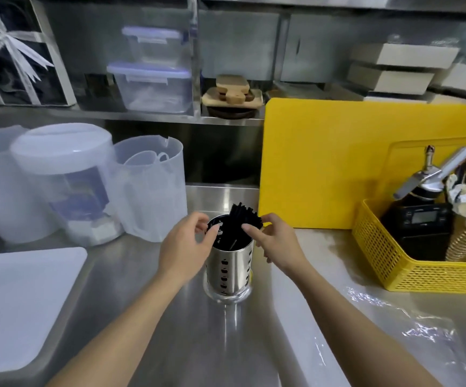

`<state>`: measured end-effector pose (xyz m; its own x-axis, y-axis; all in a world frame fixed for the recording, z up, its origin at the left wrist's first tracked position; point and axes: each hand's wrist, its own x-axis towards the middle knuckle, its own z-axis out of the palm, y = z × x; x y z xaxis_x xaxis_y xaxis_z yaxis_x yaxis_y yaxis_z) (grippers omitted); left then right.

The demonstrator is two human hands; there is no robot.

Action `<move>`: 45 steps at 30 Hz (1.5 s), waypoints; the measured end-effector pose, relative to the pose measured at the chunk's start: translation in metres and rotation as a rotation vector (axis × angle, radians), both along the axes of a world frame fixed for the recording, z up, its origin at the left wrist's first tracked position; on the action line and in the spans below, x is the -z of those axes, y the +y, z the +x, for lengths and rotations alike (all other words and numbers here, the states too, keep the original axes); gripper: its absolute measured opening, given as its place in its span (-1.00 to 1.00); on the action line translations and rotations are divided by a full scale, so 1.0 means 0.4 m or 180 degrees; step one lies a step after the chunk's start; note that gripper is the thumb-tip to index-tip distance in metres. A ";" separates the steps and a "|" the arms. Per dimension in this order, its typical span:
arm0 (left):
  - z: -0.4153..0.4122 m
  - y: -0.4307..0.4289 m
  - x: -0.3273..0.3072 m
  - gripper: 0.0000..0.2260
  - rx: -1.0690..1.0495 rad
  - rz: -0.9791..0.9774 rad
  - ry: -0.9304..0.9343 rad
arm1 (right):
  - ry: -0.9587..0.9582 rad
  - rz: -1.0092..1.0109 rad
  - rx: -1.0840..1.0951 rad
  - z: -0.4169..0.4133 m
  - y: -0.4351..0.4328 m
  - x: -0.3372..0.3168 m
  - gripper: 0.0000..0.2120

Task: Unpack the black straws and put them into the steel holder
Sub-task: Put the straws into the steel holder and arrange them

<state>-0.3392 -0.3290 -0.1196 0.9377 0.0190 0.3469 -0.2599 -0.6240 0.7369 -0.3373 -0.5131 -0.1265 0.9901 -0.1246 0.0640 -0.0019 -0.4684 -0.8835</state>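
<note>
Wrapper: clear, crinkled plastic film [410, 328] lies flat on the counter [170, 331] by your right forearm, glossy and creased; it looks empty, so I judge the unpacking done.
Counter: brushed steel, smooth, faintly mirroring the holder's base.
Tray: a white plastic tray [19, 308] with rounded corners sits at your near left, matte.
Holder: the steel holder [230, 270] stands upright between your hands, a polished cylinder with small punched cut-outs in columns and a flared foot.
Left hand: your left hand [183, 247] curls loosely at the holder's left rim, fingers bent and parted, clamped on nothing I can see.
Right hand: your right hand [275, 244] is at the right rim, forefinger and thumb tips touching the straw tops; whether they pinch any straws I cannot tell.
Straws: the black straws [244, 217] are inside the holder, thin stiff tubes leaning right with their tops fanned above the rim.
Progress: straws are in; what seems left is evening out the bundle and letting go.
Basket: a yellow perforated plastic basket [393, 272] to the right holds a black device and metal tools.
Board: a yellow cutting board [337, 163] leans upright behind, flat and smooth.
Jugs: frosted translucent plastic containers [67, 174] stand far left.
</note>
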 end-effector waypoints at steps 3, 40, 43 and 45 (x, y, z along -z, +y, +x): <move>0.050 -0.004 -0.001 -0.75 0.0312 0.0012 0.0072 | -0.0117 0.0172 0.0231 0.020 0.016 0.011 -0.60; 0.196 -0.086 0.007 -0.73 0.1710 0.0232 0.0532 | -0.0733 -0.0510 0.0076 0.060 0.033 0.026 -0.79; 0.193 -0.087 0.005 -0.79 0.1685 0.0131 0.0561 | -0.0761 -0.0335 0.0138 0.065 0.033 0.018 -0.82; 0.193 -0.087 0.004 -0.80 0.1660 0.0108 0.0589 | -0.0685 -0.0208 0.0197 0.071 0.034 0.015 -0.87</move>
<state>-0.2622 -0.3639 -0.1210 0.8653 -0.4724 0.1677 -0.4088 -0.4714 0.7814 -0.3090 -0.4994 -0.1323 0.9434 -0.1732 0.2827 0.1528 -0.5295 -0.8344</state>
